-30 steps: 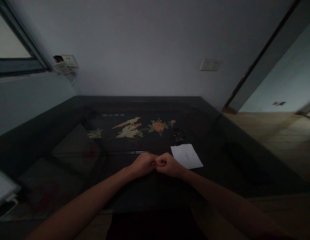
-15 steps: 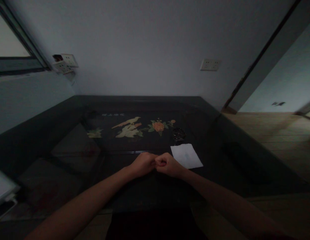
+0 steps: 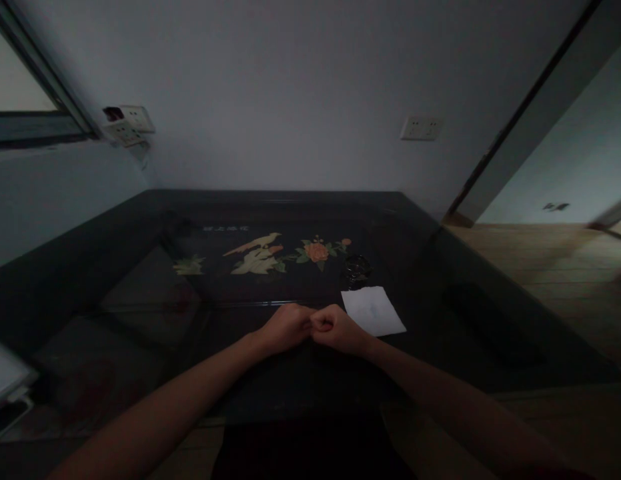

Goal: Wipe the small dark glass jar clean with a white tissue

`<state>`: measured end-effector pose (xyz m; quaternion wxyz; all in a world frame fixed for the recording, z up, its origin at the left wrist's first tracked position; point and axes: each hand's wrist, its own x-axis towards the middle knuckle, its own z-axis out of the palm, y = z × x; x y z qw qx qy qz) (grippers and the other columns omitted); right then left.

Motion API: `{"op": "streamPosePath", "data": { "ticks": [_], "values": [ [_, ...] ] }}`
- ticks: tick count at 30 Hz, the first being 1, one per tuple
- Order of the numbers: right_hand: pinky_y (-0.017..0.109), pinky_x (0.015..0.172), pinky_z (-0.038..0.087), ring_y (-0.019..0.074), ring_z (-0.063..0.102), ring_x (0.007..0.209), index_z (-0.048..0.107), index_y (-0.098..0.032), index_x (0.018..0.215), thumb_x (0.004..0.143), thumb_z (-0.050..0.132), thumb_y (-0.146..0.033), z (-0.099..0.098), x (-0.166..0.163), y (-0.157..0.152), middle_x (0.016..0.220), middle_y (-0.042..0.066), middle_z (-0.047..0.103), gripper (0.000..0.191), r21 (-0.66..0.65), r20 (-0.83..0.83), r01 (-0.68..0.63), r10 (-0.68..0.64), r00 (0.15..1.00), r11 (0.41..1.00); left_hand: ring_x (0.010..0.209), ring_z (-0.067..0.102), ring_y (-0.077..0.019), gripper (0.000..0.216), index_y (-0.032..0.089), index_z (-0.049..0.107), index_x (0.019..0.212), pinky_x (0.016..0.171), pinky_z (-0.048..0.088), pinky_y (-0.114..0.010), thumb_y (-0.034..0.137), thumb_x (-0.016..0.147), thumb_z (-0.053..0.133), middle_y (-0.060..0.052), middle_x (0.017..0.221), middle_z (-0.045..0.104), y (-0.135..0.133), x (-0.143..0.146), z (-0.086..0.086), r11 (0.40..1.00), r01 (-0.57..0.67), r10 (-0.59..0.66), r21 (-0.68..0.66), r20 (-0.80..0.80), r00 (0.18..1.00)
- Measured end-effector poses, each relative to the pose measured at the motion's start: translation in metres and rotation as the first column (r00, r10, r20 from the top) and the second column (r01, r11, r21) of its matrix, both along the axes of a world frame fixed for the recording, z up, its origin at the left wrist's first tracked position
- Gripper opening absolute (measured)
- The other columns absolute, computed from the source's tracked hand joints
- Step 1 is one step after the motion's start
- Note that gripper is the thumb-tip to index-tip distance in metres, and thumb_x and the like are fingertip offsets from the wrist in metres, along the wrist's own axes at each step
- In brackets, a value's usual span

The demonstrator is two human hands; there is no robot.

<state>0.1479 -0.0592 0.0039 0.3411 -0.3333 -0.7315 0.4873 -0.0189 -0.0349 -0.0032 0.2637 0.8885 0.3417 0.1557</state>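
My left hand [image 3: 285, 328] and my right hand [image 3: 339, 329] rest side by side on the dark glass table [image 3: 140, 293], near its middle. Both have their fingers curled in, and the fingertips meet between the two hands. The room is dim, and I see nothing in either hand. A white square of paper [image 3: 373, 311] lies flat just right of my right hand, not touching it. Behind the paper sits a small dark shiny object [image 3: 359, 267] whose shape I cannot make out.
Under the glass is a painted panel with a bird [image 3: 256, 255] and an orange flower [image 3: 317, 252]. A white object [image 3: 3, 377] lies at the table's left edge. Wall sockets [image 3: 421, 127] are behind the table, and a wooden floor [image 3: 555, 267] opens to the right.
The hands have stayed together in the same place. The view has shifted very slightly.
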Motion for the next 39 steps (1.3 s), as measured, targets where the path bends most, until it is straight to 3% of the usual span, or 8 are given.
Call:
{"op": "streamPosePath", "data": {
  "ticks": [9, 20, 39],
  "values": [
    [0.023, 0.053, 0.024, 0.0060, 0.021, 0.051, 0.020, -0.022, 0.050, 0.061, 0.050, -0.011, 0.0021, -0.0013, -0.0010, 0.049, -0.010, 0.020, 0.034, -0.015, -0.009, -0.012, 0.012, 1.000, 1.000, 0.070, 0.064, -0.0152, 0.016, 0.015, 0.068, 0.077, 0.062, 0.039, -0.021, 0.012, 0.080, 0.053, -0.005, 0.076, 0.071, -0.0003, 0.0000, -0.0005, 1.000, 0.004, -0.003, -0.020, 0.014, 1.000],
    [0.024, 0.050, 0.018, 0.0063, 0.021, 0.050, 0.020, -0.022, 0.049, 0.060, 0.050, -0.013, 0.0020, -0.0004, -0.0012, 0.049, -0.009, 0.021, 0.034, -0.012, 0.019, 0.014, -0.014, 1.000, 1.000, 0.072, 0.065, -0.0161, 0.017, 0.016, 0.069, 0.078, 0.063, 0.040, -0.021, 0.013, 0.080, 0.052, -0.005, 0.077, 0.071, -0.0017, 0.0004, 0.0016, 1.000, -0.006, 0.006, -0.011, 0.010, 1.000],
    [0.024, 0.052, 0.019, 0.0067, 0.022, 0.051, 0.020, -0.022, 0.050, 0.061, 0.051, -0.013, 0.0035, 0.0005, -0.0017, 0.050, -0.009, 0.021, 0.034, -0.003, 0.018, -0.006, 0.006, 1.000, 1.000, 0.070, 0.064, -0.0154, 0.015, 0.016, 0.068, 0.076, 0.061, 0.038, -0.020, 0.013, 0.079, 0.053, -0.004, 0.075, 0.070, -0.0002, 0.0007, -0.0006, 1.000, 0.001, -0.001, -0.001, 0.008, 1.000]
  ]
}}
